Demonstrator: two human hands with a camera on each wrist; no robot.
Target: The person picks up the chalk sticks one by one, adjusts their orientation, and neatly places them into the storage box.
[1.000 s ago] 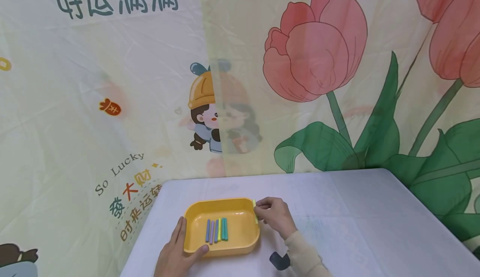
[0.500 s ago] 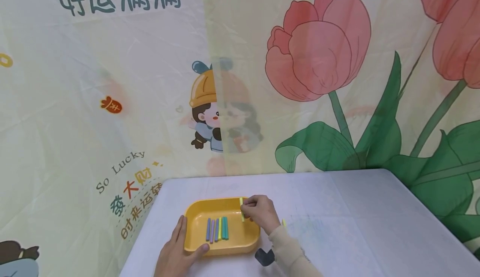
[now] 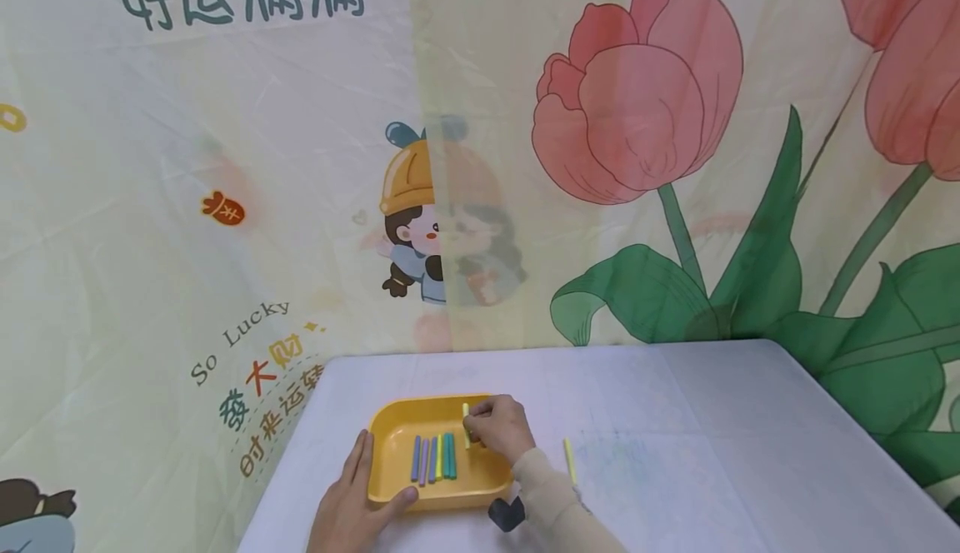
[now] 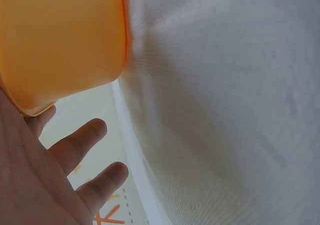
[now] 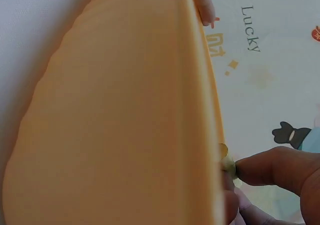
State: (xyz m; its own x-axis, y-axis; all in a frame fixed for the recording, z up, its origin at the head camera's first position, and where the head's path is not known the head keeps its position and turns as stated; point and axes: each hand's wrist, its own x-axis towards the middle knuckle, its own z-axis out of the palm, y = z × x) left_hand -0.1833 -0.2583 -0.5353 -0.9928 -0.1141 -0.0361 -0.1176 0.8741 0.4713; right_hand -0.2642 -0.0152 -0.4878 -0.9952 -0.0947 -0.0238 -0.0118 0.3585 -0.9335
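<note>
A yellow plastic tray sits on the table with a row of several chalk sticks, blue, purple, yellow and green. My left hand rests at its left front corner, fingers straight along the side and thumb over the front rim. In the left wrist view its fingers spread beside the tray's outer wall. My right hand pinches a yellow chalk stick upright over the tray, right of the row. In the right wrist view, the tray wall partly hides the pinching fingers.
Another yellow chalk stick lies on the white table, right of the tray. A faint bluish-green smudge marks the cloth there. A dark heart-shaped patch shows by the right sleeve. Behind the table hangs a printed curtain.
My right hand has moved left with the yellow chalk stick, from the tray's right rim to over its inside. The chalk on the table has come into view. My left hand stays put.
</note>
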